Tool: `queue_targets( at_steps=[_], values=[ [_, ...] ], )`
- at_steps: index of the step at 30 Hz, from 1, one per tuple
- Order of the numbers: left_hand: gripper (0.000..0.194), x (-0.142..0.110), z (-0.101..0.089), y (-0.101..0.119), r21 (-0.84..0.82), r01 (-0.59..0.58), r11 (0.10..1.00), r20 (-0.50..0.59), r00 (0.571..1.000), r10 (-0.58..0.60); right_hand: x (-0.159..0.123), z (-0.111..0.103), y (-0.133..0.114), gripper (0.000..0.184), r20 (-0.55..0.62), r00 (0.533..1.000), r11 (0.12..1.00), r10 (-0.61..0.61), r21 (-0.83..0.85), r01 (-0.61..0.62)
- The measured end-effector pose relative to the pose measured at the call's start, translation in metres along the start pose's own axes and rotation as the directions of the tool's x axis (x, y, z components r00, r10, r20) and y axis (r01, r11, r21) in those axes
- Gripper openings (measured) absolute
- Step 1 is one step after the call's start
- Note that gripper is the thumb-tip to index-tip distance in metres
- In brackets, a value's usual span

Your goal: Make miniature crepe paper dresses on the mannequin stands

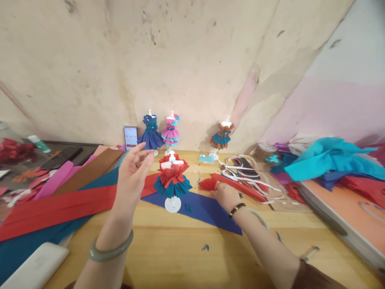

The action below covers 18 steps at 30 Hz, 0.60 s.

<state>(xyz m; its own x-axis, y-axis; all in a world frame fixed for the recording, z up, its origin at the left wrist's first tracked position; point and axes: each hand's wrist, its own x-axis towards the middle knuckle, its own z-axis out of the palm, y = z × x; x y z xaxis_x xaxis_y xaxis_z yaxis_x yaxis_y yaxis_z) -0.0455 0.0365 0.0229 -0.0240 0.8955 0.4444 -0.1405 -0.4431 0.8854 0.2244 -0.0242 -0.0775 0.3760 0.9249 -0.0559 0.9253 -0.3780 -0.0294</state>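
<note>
Left wrist: smooth grey-green bangle [111, 249]. Right wrist: dark bead bracelet [237, 209]. Brown sleeve [315, 279], lower right of frame.

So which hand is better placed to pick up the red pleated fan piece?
Probably the right hand: it rests on the table touching the red pleated fan. The left hand is raised, open, near the mannequin dress.

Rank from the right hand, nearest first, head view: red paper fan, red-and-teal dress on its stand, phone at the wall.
From the right hand:
1. Red paper fan, at its fingertips, just left.
2. Red-and-teal dress, further left, mid-table.
3. Phone, far left, against the wall.
</note>
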Motion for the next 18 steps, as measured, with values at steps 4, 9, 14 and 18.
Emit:
queue_targets(
  at_steps=[4, 9, 14, 18],
  values=[
    [0.049, -0.001, 0.001, -0.001, 0.065, 0.016, 0.998, 0.012, 1.0, -0.017, 0.004, 0.008, -0.005, 0.022, -0.016, 1.0, 1.0, 0.021, 0.002, -0.021],
    [0.05, -0.001, 0.002, 0.001, 0.095, 0.005, 0.995, 0.014, 1.0, -0.006, -0.005, 0.003, 0.003, 0.021, -0.088, 0.996, 0.996, 0.014, 0.092, -0.006],
    [0.05, -0.001, 0.003, 0.0, 0.123, -0.009, 0.992, -0.017, 1.0, 0.011, -0.027, -0.014, 0.016, 0.023, -0.272, 0.962, 0.962, 0.031, 0.271, 0.046],
    [0.041, -0.004, 0.006, 0.004, 0.169, -0.124, 0.978, -0.118, 0.982, 0.145, -0.05, -0.027, 0.013, 0.022, -0.595, 0.8, 0.805, 0.072, 0.509, 0.306]
  ],
)
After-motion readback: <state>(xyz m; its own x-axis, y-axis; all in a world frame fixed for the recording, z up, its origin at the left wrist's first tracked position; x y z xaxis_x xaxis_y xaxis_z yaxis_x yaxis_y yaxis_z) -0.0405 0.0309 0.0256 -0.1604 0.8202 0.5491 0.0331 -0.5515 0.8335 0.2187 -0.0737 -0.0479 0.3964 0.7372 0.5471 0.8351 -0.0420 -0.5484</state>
